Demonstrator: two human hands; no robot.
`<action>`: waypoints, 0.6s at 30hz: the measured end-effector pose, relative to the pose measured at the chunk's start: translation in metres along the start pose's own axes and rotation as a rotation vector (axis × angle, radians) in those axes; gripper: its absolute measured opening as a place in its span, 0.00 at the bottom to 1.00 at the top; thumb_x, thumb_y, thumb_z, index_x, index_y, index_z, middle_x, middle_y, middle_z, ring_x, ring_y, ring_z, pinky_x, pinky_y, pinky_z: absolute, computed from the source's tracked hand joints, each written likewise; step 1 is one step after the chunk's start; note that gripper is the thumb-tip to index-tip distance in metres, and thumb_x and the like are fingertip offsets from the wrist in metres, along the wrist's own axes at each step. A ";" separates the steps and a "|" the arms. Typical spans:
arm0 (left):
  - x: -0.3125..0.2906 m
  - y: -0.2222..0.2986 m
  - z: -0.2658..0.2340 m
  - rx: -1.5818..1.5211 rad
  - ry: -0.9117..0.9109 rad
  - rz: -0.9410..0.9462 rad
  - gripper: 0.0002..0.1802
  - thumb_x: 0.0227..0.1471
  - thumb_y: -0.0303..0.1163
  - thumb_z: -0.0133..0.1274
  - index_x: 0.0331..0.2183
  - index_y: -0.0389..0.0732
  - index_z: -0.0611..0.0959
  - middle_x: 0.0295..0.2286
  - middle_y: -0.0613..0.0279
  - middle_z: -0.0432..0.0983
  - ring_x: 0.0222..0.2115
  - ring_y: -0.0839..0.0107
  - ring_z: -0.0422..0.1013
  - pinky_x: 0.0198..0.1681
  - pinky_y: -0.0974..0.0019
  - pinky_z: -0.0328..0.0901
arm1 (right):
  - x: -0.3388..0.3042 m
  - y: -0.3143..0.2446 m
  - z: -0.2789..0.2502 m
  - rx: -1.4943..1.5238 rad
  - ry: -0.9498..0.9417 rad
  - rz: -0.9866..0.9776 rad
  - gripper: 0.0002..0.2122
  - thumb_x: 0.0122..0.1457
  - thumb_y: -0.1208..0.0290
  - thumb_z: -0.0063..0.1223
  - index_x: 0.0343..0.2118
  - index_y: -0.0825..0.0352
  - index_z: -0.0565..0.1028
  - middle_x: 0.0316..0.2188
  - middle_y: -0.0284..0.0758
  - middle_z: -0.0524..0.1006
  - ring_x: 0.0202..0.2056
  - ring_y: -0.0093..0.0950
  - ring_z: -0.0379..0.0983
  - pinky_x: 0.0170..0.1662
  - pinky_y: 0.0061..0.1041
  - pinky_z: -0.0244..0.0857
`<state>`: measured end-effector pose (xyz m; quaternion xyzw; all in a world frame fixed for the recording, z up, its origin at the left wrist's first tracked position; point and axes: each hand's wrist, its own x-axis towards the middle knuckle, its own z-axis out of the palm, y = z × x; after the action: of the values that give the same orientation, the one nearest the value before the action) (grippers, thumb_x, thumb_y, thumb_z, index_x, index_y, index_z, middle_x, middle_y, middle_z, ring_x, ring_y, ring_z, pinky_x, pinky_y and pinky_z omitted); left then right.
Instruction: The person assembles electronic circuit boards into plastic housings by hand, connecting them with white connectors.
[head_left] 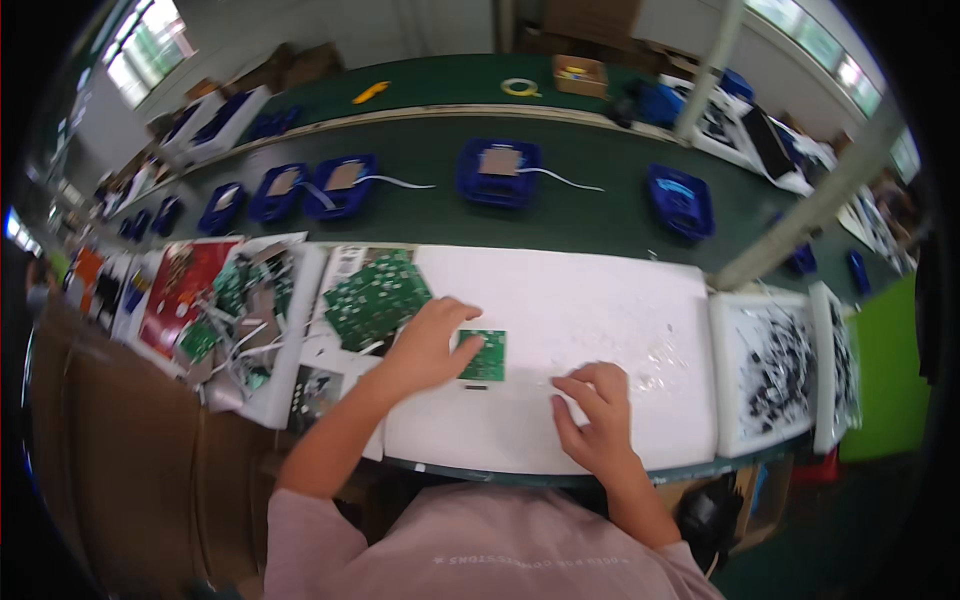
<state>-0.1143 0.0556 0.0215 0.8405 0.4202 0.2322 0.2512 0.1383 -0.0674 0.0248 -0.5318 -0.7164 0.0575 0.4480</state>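
The green board [494, 364] lay flat on the white sheet [560, 300], probably so both hands could reach it. The left hand [432, 346], loosely open, had its thumb over the board's edge, perhaps for steadying. The right hand [600, 412] was half curled; whether it held something tiny, I could not tell.

There were two hands [428, 347] [602, 412], one separate green board [492, 360] and one dark strip [476, 387]. Two white trays [732, 400] stood rightward.

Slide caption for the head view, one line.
Left hand at a green circuit board on a white worktop, right hand nearby, more boards piled at left.
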 end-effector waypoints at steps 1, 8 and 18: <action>-0.012 0.003 0.018 0.119 0.067 0.122 0.25 0.50 0.33 0.62 0.49 0.33 0.78 0.48 0.48 0.73 0.50 0.53 0.69 0.52 0.56 0.66 | 0.003 -0.003 0.002 0.035 -0.018 -0.033 0.12 0.45 0.81 0.62 0.35 0.65 0.80 0.33 0.35 0.75 0.38 0.36 0.72 0.45 0.39 0.62; -0.015 -0.004 0.042 0.162 0.033 0.045 0.33 0.38 0.34 0.70 0.45 0.35 0.73 0.46 0.47 0.71 0.52 0.48 0.66 0.57 0.49 0.60 | -0.022 0.031 -0.049 -0.105 0.068 0.098 0.12 0.46 0.81 0.63 0.36 0.64 0.80 0.33 0.36 0.78 0.38 0.37 0.75 0.45 0.36 0.66; -0.006 0.028 0.037 -0.985 0.056 -0.290 0.31 0.38 0.14 0.68 0.47 0.37 0.77 0.37 0.63 0.77 0.38 0.75 0.76 0.43 0.70 0.73 | 0.009 0.224 -0.198 -0.784 -0.088 0.439 0.08 0.50 0.73 0.62 0.34 0.65 0.82 0.30 0.42 0.80 0.34 0.44 0.78 0.41 0.41 0.71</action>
<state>-0.0786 0.0275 0.0094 0.5490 0.3800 0.3879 0.6354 0.4359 -0.0423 0.0220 -0.7976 -0.5729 -0.1021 0.1587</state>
